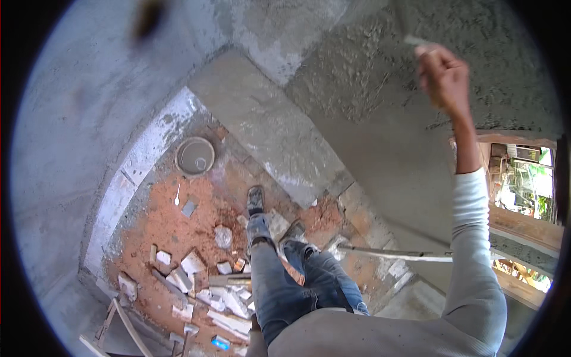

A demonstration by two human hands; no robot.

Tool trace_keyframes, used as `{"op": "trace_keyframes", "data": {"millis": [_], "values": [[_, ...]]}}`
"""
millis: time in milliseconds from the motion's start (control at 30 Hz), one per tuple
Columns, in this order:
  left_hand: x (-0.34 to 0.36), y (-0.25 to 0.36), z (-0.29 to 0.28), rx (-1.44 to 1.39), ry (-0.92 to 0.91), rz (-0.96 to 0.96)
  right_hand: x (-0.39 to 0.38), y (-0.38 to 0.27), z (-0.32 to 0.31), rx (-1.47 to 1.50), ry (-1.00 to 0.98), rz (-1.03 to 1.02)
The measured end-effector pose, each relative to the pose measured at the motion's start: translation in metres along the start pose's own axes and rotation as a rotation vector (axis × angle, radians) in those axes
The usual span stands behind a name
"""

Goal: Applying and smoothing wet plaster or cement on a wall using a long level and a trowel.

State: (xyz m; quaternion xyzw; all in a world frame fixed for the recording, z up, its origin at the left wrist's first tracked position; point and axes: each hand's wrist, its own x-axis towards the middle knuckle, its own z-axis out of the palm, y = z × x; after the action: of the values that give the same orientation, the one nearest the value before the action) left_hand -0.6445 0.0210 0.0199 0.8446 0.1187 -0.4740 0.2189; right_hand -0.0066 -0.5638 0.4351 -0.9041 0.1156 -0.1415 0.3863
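Note:
My right hand [443,80] is raised at the upper right, its arm stretched out in a grey-white sleeve. Its fingers are closed, and a thin pale end shows at the fingertips; motion blur hides what kind of thing it is. The hand is in front of a grey plastered wall [357,65]. Rough, wet-looking mortar covers the upper part of that wall, while a smoother grey area lies below. My left hand is out of view.
Below the wall runs a grey concrete ledge [267,131]. A round bucket [212,156] stands left of it. Broken white pieces [232,303] litter the reddish dirt floor [160,220]. A long pole [392,254] lies right of my legs. At right is a window opening [523,184].

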Motion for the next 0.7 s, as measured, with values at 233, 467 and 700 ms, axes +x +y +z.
{"op": "trace_keyframes", "data": {"millis": [233, 467, 700], "values": [[0.068, 0.008, -0.097, 0.225, -0.038, 0.019, -0.202, 0.368, 0.252, -0.008, -0.280, 0.339], [-0.003, -0.056, -0.138, 0.195, -0.275, -0.485, -0.313, 0.515, 0.520, -0.307, -0.577, 0.623], [0.000, -0.055, -0.120, 0.111, -0.292, -0.550, -0.216, 0.538, 0.541, -0.390, -0.142, 0.461]]}}
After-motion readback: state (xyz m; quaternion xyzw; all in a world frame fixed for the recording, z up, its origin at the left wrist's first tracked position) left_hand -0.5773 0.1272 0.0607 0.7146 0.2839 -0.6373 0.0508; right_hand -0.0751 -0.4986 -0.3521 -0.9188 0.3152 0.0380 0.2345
